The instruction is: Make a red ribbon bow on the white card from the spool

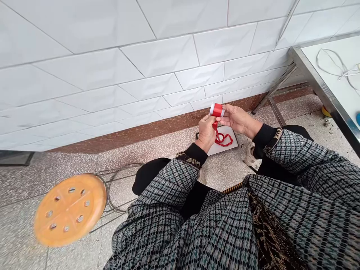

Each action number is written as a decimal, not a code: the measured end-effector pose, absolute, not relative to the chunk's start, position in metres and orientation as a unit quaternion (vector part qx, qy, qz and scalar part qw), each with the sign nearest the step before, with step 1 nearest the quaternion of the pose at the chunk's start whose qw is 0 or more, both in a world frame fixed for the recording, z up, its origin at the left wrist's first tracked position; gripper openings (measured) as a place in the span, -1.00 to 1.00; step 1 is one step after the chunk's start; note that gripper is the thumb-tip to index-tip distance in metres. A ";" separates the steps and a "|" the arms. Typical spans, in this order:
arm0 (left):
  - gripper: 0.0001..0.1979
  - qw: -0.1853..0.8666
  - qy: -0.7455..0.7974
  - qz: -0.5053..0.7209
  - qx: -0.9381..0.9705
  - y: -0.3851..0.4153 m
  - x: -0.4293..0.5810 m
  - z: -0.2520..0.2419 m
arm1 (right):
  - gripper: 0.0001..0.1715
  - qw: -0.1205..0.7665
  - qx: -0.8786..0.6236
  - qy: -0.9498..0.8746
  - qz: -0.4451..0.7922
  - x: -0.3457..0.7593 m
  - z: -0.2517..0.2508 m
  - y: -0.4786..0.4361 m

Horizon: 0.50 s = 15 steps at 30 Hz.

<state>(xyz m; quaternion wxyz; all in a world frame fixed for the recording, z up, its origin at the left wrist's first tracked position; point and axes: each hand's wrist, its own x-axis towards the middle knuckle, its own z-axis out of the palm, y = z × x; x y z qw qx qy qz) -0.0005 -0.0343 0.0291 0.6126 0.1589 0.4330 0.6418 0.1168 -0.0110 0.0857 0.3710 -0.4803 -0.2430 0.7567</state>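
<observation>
Between the right hand [237, 118], gripping its end, and left hand [206, 131], pinching its underside, the ribbon spool [217, 110] lies crosswise.

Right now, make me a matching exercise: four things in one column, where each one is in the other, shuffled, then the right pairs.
Things
1. spool of red ribbon
2. orange stool
3. cable
4. loose ribbon

Places
A. on the metal-edged table at the right
B. trailing down below the spool
C. held between the left hand and the right hand
D. on the speckled floor at the left

Pairs: 1-C, 2-D, 3-A, 4-B
</observation>
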 end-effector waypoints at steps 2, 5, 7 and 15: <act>-0.71 0.610 0.439 0.639 0.166 -0.035 0.000 0.027 | -0.82 0.365 -0.482 -0.226 0.764 0.119 0.087 -0.009; -0.73 0.606 0.458 0.626 0.177 -0.033 0.001 0.023 | -0.78 0.355 -0.476 -0.206 0.778 0.122 0.086 -0.008; -0.75 0.602 0.466 0.620 0.191 -0.032 0.002 0.020 | -0.80 0.352 -0.468 -0.195 0.787 0.123 0.086 -0.008; -0.72 0.612 0.431 0.589 0.304 -0.031 -0.009 0.011 | -0.83 0.354 -0.450 -0.149 0.806 0.129 0.094 0.000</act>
